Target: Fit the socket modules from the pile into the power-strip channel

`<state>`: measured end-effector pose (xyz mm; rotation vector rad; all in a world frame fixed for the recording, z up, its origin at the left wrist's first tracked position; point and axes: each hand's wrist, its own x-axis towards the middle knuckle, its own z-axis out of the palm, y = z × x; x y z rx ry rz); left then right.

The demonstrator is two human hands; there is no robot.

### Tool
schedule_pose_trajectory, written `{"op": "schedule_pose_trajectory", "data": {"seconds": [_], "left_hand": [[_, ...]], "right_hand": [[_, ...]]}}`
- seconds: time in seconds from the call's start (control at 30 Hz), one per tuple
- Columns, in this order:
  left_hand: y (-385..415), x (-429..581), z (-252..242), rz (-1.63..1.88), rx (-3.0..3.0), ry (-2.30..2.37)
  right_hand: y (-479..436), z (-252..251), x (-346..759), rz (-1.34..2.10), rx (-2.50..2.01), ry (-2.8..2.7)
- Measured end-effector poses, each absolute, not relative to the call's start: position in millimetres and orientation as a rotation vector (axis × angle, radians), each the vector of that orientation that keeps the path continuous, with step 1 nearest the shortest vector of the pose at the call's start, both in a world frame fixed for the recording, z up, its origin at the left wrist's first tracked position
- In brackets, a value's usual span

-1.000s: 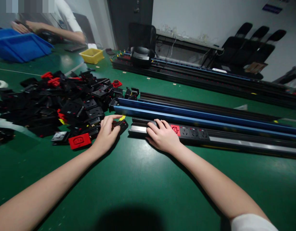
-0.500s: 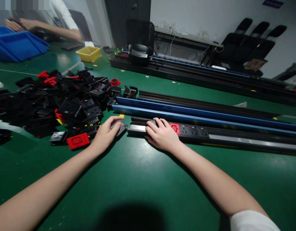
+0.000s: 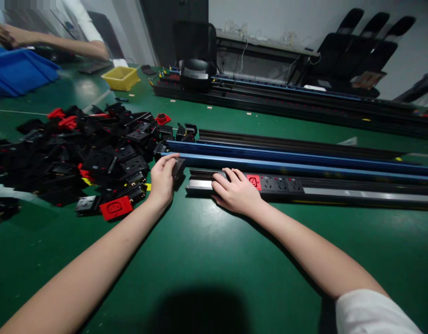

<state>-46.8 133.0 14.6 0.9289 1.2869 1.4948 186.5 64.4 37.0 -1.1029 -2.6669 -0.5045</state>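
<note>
My left hand is closed around a black socket module, lifted and tilted just off the left end of a black rail. Curled over that rail, my right hand grips a socket module that its fingers mostly cover. Right of these fingers, a red socket and several black sockets sit in a row in the channel. A loose red socket and a grey-topped socket lie on the table, left of my left forearm.
A heap of black and red socket modules spreads at the left. Blue rails lie behind the black rail, with more long rails farther back. A yellow bin and blue bin stand near another person's arm.
My left hand has turned upward and raised the socket module, which is now tilted more steeply. My right hand stays on the rail. The view has shifted slightly.
</note>
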Motion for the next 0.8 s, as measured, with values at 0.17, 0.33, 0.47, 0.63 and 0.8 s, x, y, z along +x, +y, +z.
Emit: {"op": "schedule_pose_trajectory", "data": {"seconds": [0.17, 0.33, 0.47, 0.63, 0.8], "left_hand": [[120.9, -55.4, 9.0, 1.471, 1.149, 1.314], [119.2, -55.4, 11.6, 1.450, 1.207, 1.331], [119.2, -54.3, 12.8, 1.426, 1.207, 1.332], [116.6, -51.1, 17.1, 1.363, 1.207, 1.345], [114.3, -48.4, 17.2, 1.344, 1.234, 1.344]], "right_hand": [[64.2, 36.5, 186.6, -0.486, -1.100, -2.672], [64.3, 36.5, 186.5, -0.474, -1.104, -2.672], [63.9, 37.0, 186.1, -0.473, -1.110, -2.677], [63.0, 37.1, 186.4, -0.447, -1.108, -2.670], [63.4, 36.5, 186.8, -0.435, -1.117, -2.671]]}}
